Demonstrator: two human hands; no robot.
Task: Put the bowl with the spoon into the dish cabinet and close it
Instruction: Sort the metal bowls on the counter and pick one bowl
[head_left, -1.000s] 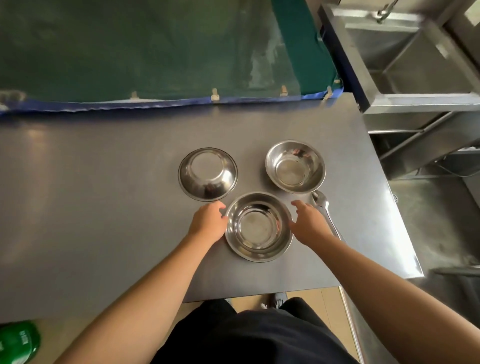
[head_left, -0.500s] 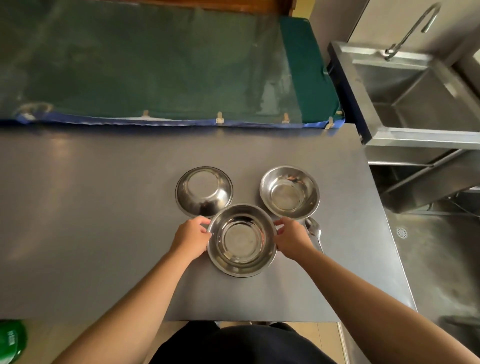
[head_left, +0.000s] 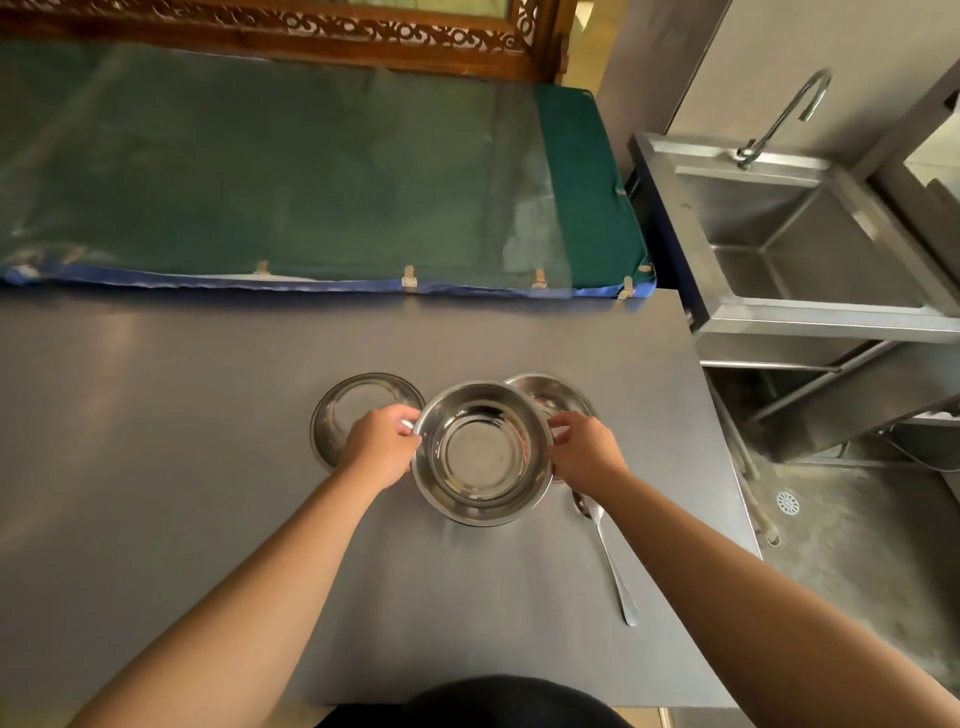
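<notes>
A steel bowl (head_left: 480, 454) is held at the middle of the grey table (head_left: 156, 441), raised a little above the surface. My left hand (head_left: 382, 449) grips its left rim and my right hand (head_left: 582, 452) grips its right rim. The bowl is empty. A steel spoon (head_left: 605, 551) lies on the table to the right, under my right forearm, handle toward me. A second bowl (head_left: 550, 392) sits behind, partly hidden by the held bowl. A third bowl (head_left: 358, 402) sits to the left behind my left hand. No dish cabinet is in view.
A green padded mat (head_left: 311, 171) with a blue edge lies beyond the table. A steel sink (head_left: 810, 249) with a tap (head_left: 784, 117) stands to the right, past the table's right edge. A floor drain (head_left: 787, 502) is on the lower right floor.
Both hands closed on the front bowl's rim and lifted it up and away from me, over the right-hand bowl. My view tilted up, showing more of the mat and sink.
</notes>
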